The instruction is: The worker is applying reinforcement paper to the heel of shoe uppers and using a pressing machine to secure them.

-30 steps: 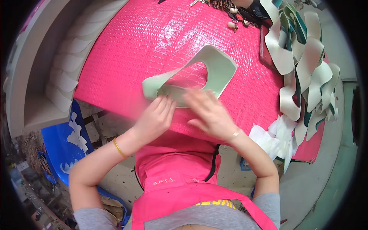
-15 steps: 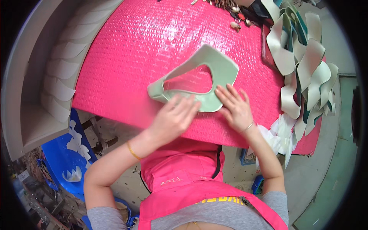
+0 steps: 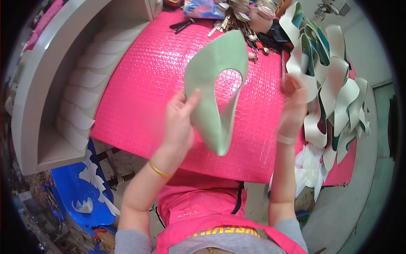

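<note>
A mint-green pointed shoe upper (image 3: 201, 72) with an oval opening is held up over the pink table. My left hand (image 3: 179, 116) grips its left edge, thumb on the near face and fingers behind. The toe points down toward me. My right hand (image 3: 292, 106) is apart from this upper, raised at the table's right side beside a pile of pale shoe uppers (image 3: 334, 80) with teal linings. Motion smears its fingers, so whether they hold anything is unclear.
The pink textured table cover (image 3: 139, 84) lies before me. A grey shelf (image 3: 31, 106) at left holds a row of white curved pieces (image 3: 76, 110). Keyrings and trinkets (image 3: 258, 44) lie at the back. White scraps (image 3: 311, 165) hang at right; a blue chair (image 3: 80, 186) stands lower left.
The green upper has been lifted off the table and turned upright in my left hand. My right hand has left it and moved up and right to the pale pile.
</note>
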{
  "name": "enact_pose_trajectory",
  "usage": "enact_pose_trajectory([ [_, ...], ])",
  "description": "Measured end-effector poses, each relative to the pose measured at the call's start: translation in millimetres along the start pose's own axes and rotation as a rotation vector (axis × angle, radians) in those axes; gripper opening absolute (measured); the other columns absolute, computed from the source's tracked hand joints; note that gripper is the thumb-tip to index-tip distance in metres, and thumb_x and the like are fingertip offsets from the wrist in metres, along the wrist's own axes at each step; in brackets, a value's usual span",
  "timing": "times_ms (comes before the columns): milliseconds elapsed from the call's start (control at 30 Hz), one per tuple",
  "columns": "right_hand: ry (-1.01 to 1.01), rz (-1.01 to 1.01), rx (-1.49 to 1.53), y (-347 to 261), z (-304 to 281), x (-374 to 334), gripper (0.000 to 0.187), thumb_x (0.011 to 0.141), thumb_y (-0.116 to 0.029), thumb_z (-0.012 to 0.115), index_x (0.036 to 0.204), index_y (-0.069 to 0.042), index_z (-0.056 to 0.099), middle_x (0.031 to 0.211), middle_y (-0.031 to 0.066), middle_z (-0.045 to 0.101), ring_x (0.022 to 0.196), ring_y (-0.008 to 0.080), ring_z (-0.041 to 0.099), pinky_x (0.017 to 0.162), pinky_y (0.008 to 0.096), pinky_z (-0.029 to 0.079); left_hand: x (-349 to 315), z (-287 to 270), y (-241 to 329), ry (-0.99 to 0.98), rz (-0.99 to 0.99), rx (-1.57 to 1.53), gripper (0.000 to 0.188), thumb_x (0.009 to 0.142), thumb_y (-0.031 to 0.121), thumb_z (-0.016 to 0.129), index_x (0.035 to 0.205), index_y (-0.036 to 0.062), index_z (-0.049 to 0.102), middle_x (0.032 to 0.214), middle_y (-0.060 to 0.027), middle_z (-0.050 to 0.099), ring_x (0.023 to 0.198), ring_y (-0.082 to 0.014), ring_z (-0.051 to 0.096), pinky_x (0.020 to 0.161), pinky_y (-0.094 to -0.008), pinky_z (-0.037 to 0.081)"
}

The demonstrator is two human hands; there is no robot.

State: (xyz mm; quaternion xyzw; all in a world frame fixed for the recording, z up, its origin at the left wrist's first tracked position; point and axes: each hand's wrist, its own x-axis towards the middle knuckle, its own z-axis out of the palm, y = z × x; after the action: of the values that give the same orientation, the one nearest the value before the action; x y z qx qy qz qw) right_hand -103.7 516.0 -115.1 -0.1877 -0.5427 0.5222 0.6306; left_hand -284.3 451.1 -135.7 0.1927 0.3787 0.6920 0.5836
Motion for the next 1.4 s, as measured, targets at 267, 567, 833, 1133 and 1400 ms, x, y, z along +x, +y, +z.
enact_pose_trajectory([
  [267, -0.684, 0.481, -0.9, 35.0, 58.8, -38.7, 0.024, 0.076, -0.022, 0.058, 0.08, 0.002, 0.053, 0.071, 0.0227, 0.055, 0.07, 0.0387, 0.055, 0.062, 0.0417, 0.043, 11.1, -50.1, 14.4, 0.1, 0.072, -0.016, 0.024, 0.085, 0.016, 0.053, 0.105, 0.002, 0.053, 0.093, -0.005, 0.059, 0.084, -0.0105, 0.054, 0.075, -0.0259, 0.042],
  [567, -0.439, 0.222, -0.981, 44.9, 100.9, -55.3, 0.033, 0.084, -0.025, 0.051, 0.063, 0.0, 0.048, 0.055, 0.0208, 0.047, 0.054, 0.0372, 0.051, 0.05, 0.0439, 0.038, 27.1, -31.4, 11.2, 0.266, 0.339, 0.282, 0.015, 0.083, 0.011, 0.056, 0.083, -0.0027, 0.062, 0.072, -0.0015, 0.06, 0.061, -0.005, 0.051, 0.054, -0.0202, 0.04],
  [833, -0.492, 0.222, -1.173, -6.8, 80.2, -143.3, 0.013, 0.079, -0.008, 0.056, 0.088, -0.001, 0.052, 0.078, 0.02, 0.056, 0.075, 0.035, 0.055, 0.075, 0.0381, 0.045, 66.9, -43.6, -27.8, 0.242, 0.059, 0.094, 0.018, 0.083, 0.011, 0.054, 0.085, -0.0053, 0.061, 0.075, -0.0077, 0.062, 0.061, -0.0129, 0.057, 0.055, -0.0233, 0.044],
  [1133, -0.214, 0.721, -0.338, 9.5, -22.3, -38.7, 0.032, 0.086, -0.02, 0.053, 0.108, 0.002, 0.051, 0.09, 0.0069, 0.06, 0.076, 0.0133, 0.057, 0.071, 0.0253, 0.043, 46.1, -21.8, -5.7, -0.133, 0.86, 1.154, 0.024, 0.081, 0.015, 0.059, 0.097, -0.0025, 0.06, 0.081, -0.0061, 0.063, 0.066, -0.0112, 0.058, 0.059, -0.0216, 0.045],
  [1400, 0.158, 0.425, -0.041, 3.9, 19.7, -40.6, 0.02, 0.088, -0.02, 0.051, 0.083, -0.002, 0.056, 0.072, -0.0008, 0.056, 0.063, 0.003, 0.049, 0.054, 0.0173, 0.04, -24.3, 9.7, -4.6, -0.294, 0.042, 0.783, 0.024, 0.08, 0.018, 0.06, 0.091, -0.0036, 0.06, 0.071, -0.005, 0.061, 0.066, -0.0066, 0.055, 0.059, -0.0216, 0.045],
])
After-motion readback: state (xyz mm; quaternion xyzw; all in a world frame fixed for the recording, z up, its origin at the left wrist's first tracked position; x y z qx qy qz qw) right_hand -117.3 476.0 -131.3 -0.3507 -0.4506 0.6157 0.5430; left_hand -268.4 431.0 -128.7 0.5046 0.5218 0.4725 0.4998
